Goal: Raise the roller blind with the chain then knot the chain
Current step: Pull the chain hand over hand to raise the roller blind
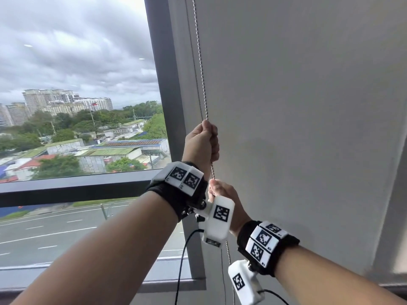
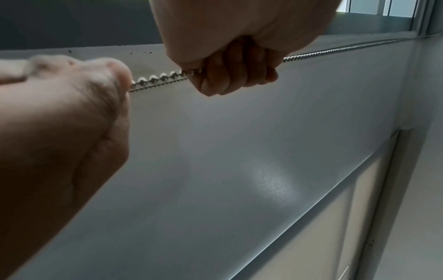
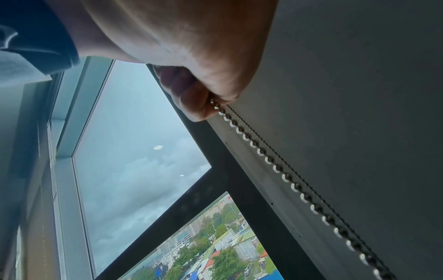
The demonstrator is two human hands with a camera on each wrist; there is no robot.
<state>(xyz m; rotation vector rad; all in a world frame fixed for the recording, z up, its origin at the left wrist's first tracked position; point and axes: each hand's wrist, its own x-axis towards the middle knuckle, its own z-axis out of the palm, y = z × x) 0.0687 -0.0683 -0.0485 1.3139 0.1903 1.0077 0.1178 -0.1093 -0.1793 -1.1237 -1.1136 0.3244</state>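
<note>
A metal bead chain (image 1: 200,62) hangs taut down the left edge of the grey roller blind (image 1: 308,102), which covers the right pane. My left hand (image 1: 203,140) grips the chain in a fist, and my right hand (image 1: 221,191) pinches the same strand just below it. In the left wrist view the left hand (image 2: 230,68) is curled round the chain (image 2: 158,78), and the right hand (image 2: 72,106) holds it close by. The right wrist view shows the right hand (image 3: 201,98) closed on the chain (image 3: 275,166), with a thinner strand running beside it.
A dark window frame post (image 1: 167,84) stands just left of the chain, with a horizontal bar (image 1: 77,190) below. The uncovered pane (image 1: 77,62) shows sky, buildings and a road. Black cables (image 1: 182,256) hang from the wrist cameras.
</note>
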